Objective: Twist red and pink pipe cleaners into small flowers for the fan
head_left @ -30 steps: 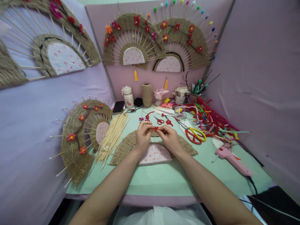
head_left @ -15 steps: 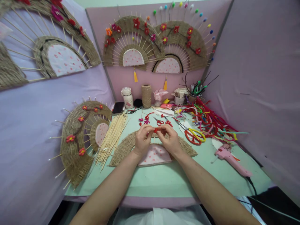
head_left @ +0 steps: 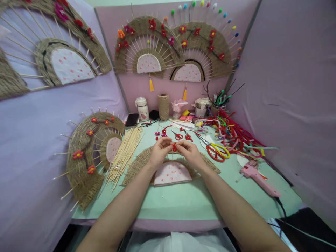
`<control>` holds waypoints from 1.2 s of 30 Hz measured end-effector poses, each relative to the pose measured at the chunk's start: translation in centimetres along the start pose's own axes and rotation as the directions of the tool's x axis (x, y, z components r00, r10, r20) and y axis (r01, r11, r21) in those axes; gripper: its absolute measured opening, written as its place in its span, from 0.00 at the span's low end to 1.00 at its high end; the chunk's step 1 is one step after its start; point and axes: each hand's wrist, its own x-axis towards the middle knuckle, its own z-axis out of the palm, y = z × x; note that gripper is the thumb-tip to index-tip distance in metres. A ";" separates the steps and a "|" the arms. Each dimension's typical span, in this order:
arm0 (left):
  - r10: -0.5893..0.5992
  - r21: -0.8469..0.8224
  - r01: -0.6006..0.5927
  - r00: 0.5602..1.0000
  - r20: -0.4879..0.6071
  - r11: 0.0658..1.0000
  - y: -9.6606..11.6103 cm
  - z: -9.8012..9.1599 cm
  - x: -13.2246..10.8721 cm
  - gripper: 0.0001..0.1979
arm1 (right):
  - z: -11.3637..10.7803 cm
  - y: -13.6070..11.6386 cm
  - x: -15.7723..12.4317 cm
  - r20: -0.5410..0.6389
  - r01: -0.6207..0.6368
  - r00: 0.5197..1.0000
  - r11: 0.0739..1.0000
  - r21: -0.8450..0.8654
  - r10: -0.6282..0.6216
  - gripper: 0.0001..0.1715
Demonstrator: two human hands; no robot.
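Between my fingertips is a small red pipe-cleaner flower (head_left: 174, 147), pinched from both sides. My left hand (head_left: 160, 151) grips its left edge, and my right hand (head_left: 189, 152) grips its right edge. Both hands hover over a woven twine fan (head_left: 139, 164) that lies on the table, its pale centre panel (head_left: 172, 173) dotted with pink. Just beyond my hands lie small red-handled scissors (head_left: 179, 136), another red flower piece (head_left: 188, 137) and several purple and red bits (head_left: 164, 133). My fingers partly cover the flower's edges.
Larger red-and-yellow scissors (head_left: 216, 152) rest to the right, before a tangle of coloured pipe cleaners (head_left: 236, 134). A pink glue gun (head_left: 259, 180) with a cord lies at far right. Thin sticks (head_left: 124, 154) and a flowered fan (head_left: 84, 164) are at left. A twine spool (head_left: 163, 107) stands behind.
My fingers have shifted slightly apart around the red flower, so more of it shows. Both hands still pinch it, and the view has moved a little.
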 end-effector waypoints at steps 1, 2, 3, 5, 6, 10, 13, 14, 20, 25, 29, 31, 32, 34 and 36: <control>-0.031 -0.031 0.032 0.999 0.028 0.999 0.0 -0.1 0.0 0.16 | -0.2 0.0 0.1 0.039 -0.055 0.998 0.997 0.062 0.053 0.08; -0.051 -0.054 0.055 0.997 0.061 0.997 0.1 -0.2 0.0 0.16 | -0.3 -0.1 0.2 0.083 -0.121 0.990 0.984 0.133 0.110 0.08; -0.061 -0.070 0.067 0.994 0.091 0.995 0.1 -0.3 0.0 0.16 | -0.5 -0.1 0.2 0.133 -0.197 0.976 0.958 0.207 0.172 0.08; -0.056 -0.069 0.065 0.990 0.127 0.995 0.0 -0.4 0.0 0.14 | -0.6 -0.1 0.3 0.242 -0.354 0.928 0.873 0.334 0.283 0.08; -0.051 -0.055 0.059 0.990 0.132 0.997 -0.1 -0.4 0.0 0.14 | -0.6 -0.1 0.3 0.287 -0.416 0.902 0.827 0.379 0.322 0.08; -0.041 0.024 0.040 0.996 0.073 0.999 -0.3 -0.3 0.0 0.12 | -0.3 0.0 0.3 0.236 -0.441 0.897 0.790 0.425 0.374 0.06; 0.029 0.136 -0.028 0.999 -0.012 0.990 -0.1 0.2 -0.2 0.09 | -0.2 0.2 0.3 0.112 -0.398 0.916 0.827 0.398 0.386 0.06; 0.063 0.185 -0.058 0.998 -0.019 0.981 0.1 0.4 -0.3 0.08 | -0.3 0.2 0.4 0.145 -0.427 0.902 0.797 0.426 0.406 0.05; 0.097 0.280 -0.101 0.995 0.030 0.955 1.0 1.1 -0.6 0.05 | -0.7 0.0 0.6 0.488 -0.652 0.758 0.488 0.580 0.432 0.08; 0.056 0.245 -0.051 0.998 -0.016 0.968 0.5 0.5 -0.3 0.08 | -0.3 0.1 0.4 0.267 -0.491 0.871 0.699 0.520 0.414 0.05; 0.121 0.287 -0.096 0.990 -0.072 0.953 0.2 0.5 -0.3 0.08 | -0.1 0.1 0.2 0.193 -0.441 0.898 0.801 0.404 0.397 0.13; 0.142 0.308 -0.115 0.987 -0.068 0.945 0.2 0.4 -0.3 0.08 | -0.1 0.0 0.2 0.197 -0.414 0.910 0.834 0.365 0.365 0.13; 0.148 0.322 -0.119 0.987 -0.066 0.939 0.1 0.3 -0.2 0.07 | 0.0 0.0 0.1 0.181 -0.383 0.923 0.860 0.337 0.339 0.13; 0.146 0.364 -0.115 0.987 -0.060 0.924 -0.1 0.0 0.0 0.06 | 0.1 0.0 0.1 0.117 -0.300 0.953 0.930 0.214 0.280 0.11; 0.133 0.418 -0.096 0.989 -0.060 0.904 -0.5 -0.4 0.3 0.05 | 0.2 0.1 0.1 0.019 -0.176 0.984 0.984 0.001 0.176 0.10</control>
